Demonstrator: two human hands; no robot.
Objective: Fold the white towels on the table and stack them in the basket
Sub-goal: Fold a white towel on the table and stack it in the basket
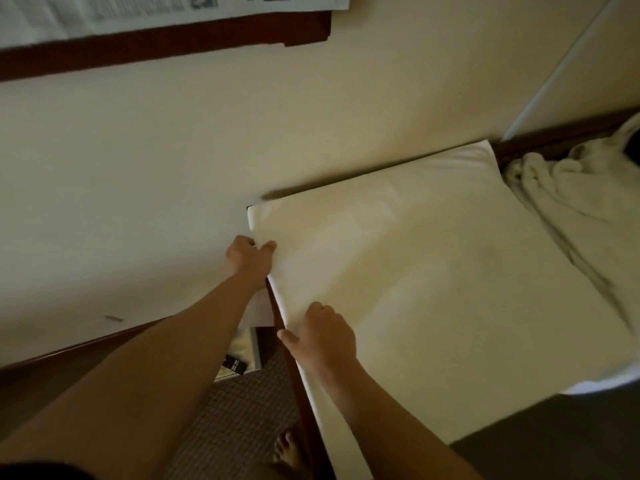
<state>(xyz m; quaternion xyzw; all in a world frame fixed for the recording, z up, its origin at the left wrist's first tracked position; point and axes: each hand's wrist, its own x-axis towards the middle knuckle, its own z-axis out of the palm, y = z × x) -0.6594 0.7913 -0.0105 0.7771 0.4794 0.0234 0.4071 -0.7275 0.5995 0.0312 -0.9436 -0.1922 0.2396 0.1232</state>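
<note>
While a bare foot stands on the patterned carpet at the nearest side, the dark wooden edge of the table runs beside it. The right hand pinches the near part of the left edge of the spread white towel, thumb on the outside. Farther along this edge, the left hand pinches the towel close to its far left corner. A crumpled white towel lies at the table's far right side. Behind is a cream wall with a dark-framed paper.
</note>
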